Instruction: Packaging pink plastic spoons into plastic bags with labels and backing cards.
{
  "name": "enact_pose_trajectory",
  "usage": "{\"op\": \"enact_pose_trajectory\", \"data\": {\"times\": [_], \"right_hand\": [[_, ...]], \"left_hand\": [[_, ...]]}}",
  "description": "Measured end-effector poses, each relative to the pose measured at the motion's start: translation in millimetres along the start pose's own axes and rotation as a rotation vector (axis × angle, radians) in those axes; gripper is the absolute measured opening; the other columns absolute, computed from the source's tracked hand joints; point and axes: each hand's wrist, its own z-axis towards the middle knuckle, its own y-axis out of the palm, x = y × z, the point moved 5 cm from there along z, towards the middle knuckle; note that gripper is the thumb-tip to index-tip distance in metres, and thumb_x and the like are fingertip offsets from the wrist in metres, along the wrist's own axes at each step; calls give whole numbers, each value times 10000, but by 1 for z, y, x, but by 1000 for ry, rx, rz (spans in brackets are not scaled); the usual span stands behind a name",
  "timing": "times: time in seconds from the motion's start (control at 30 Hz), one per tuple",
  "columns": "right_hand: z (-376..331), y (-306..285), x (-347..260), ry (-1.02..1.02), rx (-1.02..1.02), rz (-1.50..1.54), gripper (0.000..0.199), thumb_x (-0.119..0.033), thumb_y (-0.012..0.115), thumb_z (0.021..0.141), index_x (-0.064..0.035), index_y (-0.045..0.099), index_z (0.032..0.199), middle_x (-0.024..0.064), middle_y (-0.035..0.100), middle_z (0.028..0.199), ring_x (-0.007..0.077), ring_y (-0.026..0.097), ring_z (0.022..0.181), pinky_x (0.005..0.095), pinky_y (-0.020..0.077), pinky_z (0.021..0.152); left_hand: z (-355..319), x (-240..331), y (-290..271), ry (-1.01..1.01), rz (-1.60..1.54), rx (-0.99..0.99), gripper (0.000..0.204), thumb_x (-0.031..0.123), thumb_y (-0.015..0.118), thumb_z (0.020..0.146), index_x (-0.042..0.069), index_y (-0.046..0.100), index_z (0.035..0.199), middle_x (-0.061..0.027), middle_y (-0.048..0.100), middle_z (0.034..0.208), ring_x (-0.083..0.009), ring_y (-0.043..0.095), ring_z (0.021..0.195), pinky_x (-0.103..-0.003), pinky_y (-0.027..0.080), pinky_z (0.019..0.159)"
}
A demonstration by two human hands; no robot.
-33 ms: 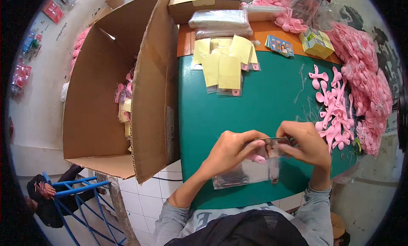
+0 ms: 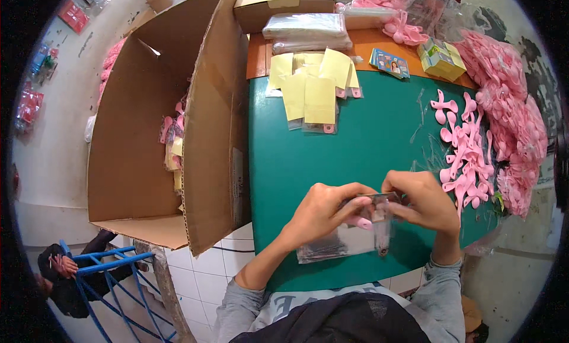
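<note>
My left hand (image 2: 323, 215) and my right hand (image 2: 424, 203) meet over the near edge of the green table (image 2: 355, 147). Between their fingertips they pinch a small clear plastic bag (image 2: 382, 221), which hangs down, with a pink piece at its mouth. Under the hands lies a flat stack of clear bags (image 2: 338, 245). Several loose pink plastic pieces (image 2: 465, 147) are spread just right of my right hand.
A big open cardboard box (image 2: 160, 123) with filled packs inside stands left of the table. Yellow-carded packs (image 2: 314, 91) lie at the table's far middle; behind them are clear bag stacks (image 2: 305, 32), a yellow box (image 2: 441, 58) and bagged pink pieces (image 2: 510, 94). A blue frame (image 2: 101, 272) stands at the lower left.
</note>
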Motion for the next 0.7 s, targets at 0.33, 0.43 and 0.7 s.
{"op": "enact_pose_trajectory", "data": {"times": [0.33,0.43,0.7], "right_hand": [[6,22,20,-156,-118,52,192,-100,641,718,-30,588,889,132,556,665,303,592,678,351,456,582],[2,17,45,89,-13,257,98,-74,673,699,-22,614,758,64,551,580,146,575,590,291,432,539],[-6,22,86,296,144,751,158,-97,687,739,-8,611,845,-5,595,741,55,508,680,196,398,608]], "left_hand": [[1,-10,3,-75,395,-12,517,293,649,788,97,459,1227,-148,663,804,-278,657,744,-325,503,636],[2,-25,-6,-17,177,-107,583,317,672,767,93,434,1251,-143,668,798,-246,664,723,-325,502,637],[7,-48,-12,-228,-324,134,631,55,651,800,64,309,1330,-109,637,853,-124,605,796,-250,494,705]]}}
